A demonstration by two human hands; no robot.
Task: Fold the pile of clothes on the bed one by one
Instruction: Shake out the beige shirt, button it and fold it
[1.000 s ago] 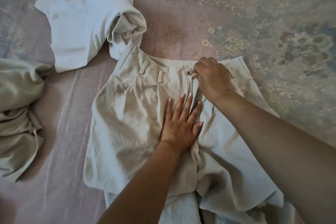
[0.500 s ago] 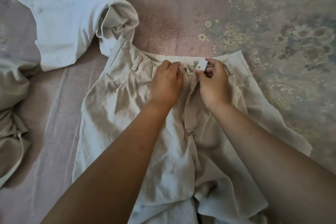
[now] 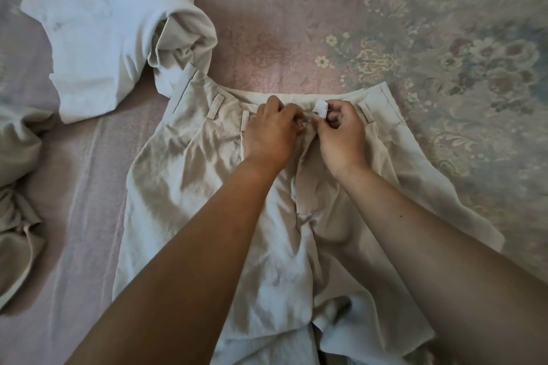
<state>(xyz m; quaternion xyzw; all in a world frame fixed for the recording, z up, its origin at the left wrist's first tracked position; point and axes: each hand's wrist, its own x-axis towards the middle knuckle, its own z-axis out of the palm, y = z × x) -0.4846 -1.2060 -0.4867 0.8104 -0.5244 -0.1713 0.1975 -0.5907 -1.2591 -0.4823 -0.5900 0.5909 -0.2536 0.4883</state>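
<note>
Bed [image 3: 267, 24] with a pinkish sheet, floral quilt pattern running toward its right edge. Rest of the pile sits at the left: a crumpled beige garment [image 3: 17, 187] at the left edge, a white garment [image 3: 98, 47] bunched near the far left corner, one fold of it touching the trousers' waistband corner.

Beige trousers [image 3: 184, 181] lie front-up across the middle of the bed, waistband toward the far edge, legs running off the near edge. Not folded yet; judging by the hands, the step is closing the fly/waist fastening first.

Left hand [image 3: 271, 130] sits on the left side of the fly at the waistband, fingers curled, pinching the cloth edge. Exactly what the fingertips hold is hidden behind the knuckles.

Right hand [image 3: 341, 133] is on the right side of the fly, fingers clenched round the waistband tab [image 3: 321, 107], a small pale flap sticking up between thumb and forefinger. The two hands are almost touching.

To do it well:
- pull both waistband ends level before fastening, else the front skews
- keep the fly placket flat under the tab
- once it's closed, smooth the creased crotch area and the wrinkled left leg panel toward the near edge
- then bring one leg over the other, seams aligned

Risk: the cloth looks slippery, so the edges may drift.
</note>
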